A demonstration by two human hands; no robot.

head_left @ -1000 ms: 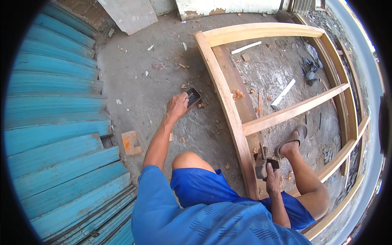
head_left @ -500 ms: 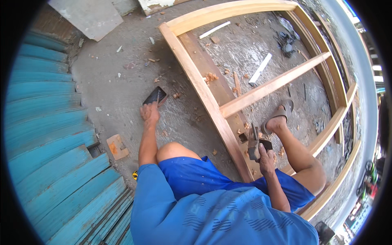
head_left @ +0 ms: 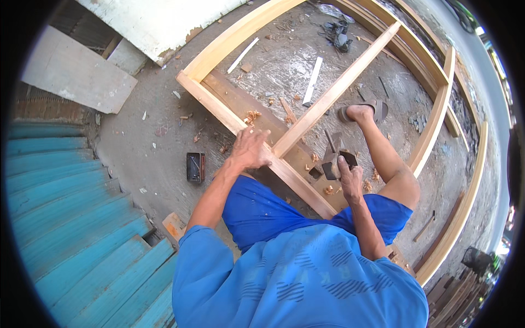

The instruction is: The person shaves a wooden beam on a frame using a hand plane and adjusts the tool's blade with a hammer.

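My left hand (head_left: 251,147) rests on the long rail of a pale wooden frame (head_left: 301,183), beside the joint with a crosspiece (head_left: 333,98). Its fingers are stretched out over the wood. Closed in my right hand (head_left: 350,177) is a dark tool that looks like a hand plane (head_left: 331,168); its underside is hidden. This tool is over a brown board (head_left: 278,131) inside the frame. Left of the rail, a small black open box (head_left: 195,167) stands on the ground with thin metal pieces in it, perhaps nails.
Blue-painted slats (head_left: 65,186) fill the left side. Flat panels (head_left: 82,68) lie at the far left. Curly wood shavings (head_left: 252,117) and a white strip (head_left: 313,82) lie within the frame. My sandalled foot (head_left: 363,112) stands inside it. Another beam (head_left: 456,224) runs along the right.
My left hand has let go of the small black box, leaving it on the ground, and has moved right onto the rail. My right hand still holds the hand plane. The view has shifted.
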